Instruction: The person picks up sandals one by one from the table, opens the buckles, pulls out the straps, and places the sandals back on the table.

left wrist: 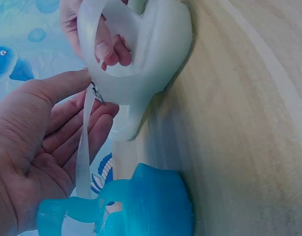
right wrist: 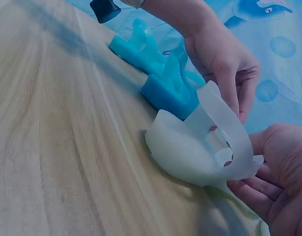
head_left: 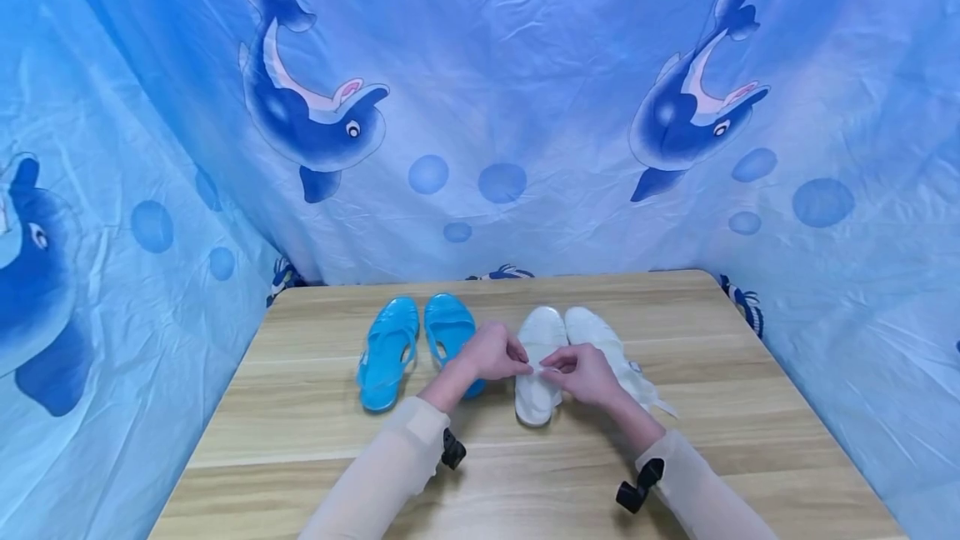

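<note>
A white sandal (head_left: pixel 536 408) stands on the wooden table, sole down, between both hands. My left hand (head_left: pixel 492 353) pinches its ankle strap beside a small metal buckle (left wrist: pixel 96 92), thumb against the fingers. From that buckle a loose strap end (left wrist: pixel 83 147) hangs down past the left palm. On the opposite side, my right hand (head_left: pixel 587 373) pinches the same sandal's strap (right wrist: pixel 241 147) between thumb and fingers. The strap arches over the heel in both wrist views. Right of it lies the matching white sandal (head_left: pixel 592 333), partly covered by the right hand, its strap spread outward.
Two blue sandals stand to the left: one (head_left: pixel 384 357) fully visible, the other (head_left: pixel 448 325) partly behind the left hand. Blue dolphin-printed cloth (head_left: pixel 480 107) hangs round the table (head_left: pixel 300 407) at the back and sides. Each sleeve carries a black wrist camera (head_left: pixel 640 486).
</note>
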The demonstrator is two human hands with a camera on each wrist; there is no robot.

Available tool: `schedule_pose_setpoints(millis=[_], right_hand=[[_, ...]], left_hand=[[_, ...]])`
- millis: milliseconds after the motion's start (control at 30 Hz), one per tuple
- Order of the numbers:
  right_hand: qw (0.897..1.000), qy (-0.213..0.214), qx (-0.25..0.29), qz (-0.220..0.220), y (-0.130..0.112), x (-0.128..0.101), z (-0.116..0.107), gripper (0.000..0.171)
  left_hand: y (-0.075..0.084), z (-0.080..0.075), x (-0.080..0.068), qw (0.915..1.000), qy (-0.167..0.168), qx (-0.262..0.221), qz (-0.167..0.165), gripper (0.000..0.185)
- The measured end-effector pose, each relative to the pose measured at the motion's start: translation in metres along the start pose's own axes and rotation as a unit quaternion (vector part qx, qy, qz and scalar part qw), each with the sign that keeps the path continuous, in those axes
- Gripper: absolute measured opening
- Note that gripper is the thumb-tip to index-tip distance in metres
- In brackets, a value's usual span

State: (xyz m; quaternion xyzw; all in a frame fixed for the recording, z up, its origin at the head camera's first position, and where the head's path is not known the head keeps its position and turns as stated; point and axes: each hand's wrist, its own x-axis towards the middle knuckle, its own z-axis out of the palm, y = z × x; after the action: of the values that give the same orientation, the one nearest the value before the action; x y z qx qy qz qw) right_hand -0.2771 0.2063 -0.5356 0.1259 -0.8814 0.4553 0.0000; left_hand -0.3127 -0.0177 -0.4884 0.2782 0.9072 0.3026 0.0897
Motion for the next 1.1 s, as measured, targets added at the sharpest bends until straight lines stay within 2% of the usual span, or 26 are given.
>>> schedule_pose_setpoints(millis=[333, 500, 667, 800, 1100], right_hand=[[0.998, -0.009, -0.021, -0.063, -0.014, 0.003, -0.001, 0.008], [0.998, -0.007, -0.033, -0.053, -0.011, 0.003, -0.002, 0.007], [1.0, 0.0, -0.006, -0.026, -0.004, 0.001, -0.004, 0.009], [0.999, -0.001, 0.006, -0.04, -0.003, 0.002, -0.005, 0.01], [0.998, -0.017, -0.021, -0.048, -0.013, 0.009, -0.005, 0.01]], left_hand=[[-0.001, 0.001, -0.001, 0.9998, 0.007, -0.019, 0.003, 0.014], [-0.001, 0.001, 0.0, 0.9998, 0.006, -0.018, -0.001, 0.015], [-0.003, 0.001, 0.0, 0.9997, 0.007, -0.022, -0.006, 0.014], [-0.003, 0.0, -0.001, 0.9998, 0.007, -0.018, -0.004, 0.014], [-0.001, 0.001, -0.003, 0.9999, 0.012, -0.006, -0.006, 0.013]])
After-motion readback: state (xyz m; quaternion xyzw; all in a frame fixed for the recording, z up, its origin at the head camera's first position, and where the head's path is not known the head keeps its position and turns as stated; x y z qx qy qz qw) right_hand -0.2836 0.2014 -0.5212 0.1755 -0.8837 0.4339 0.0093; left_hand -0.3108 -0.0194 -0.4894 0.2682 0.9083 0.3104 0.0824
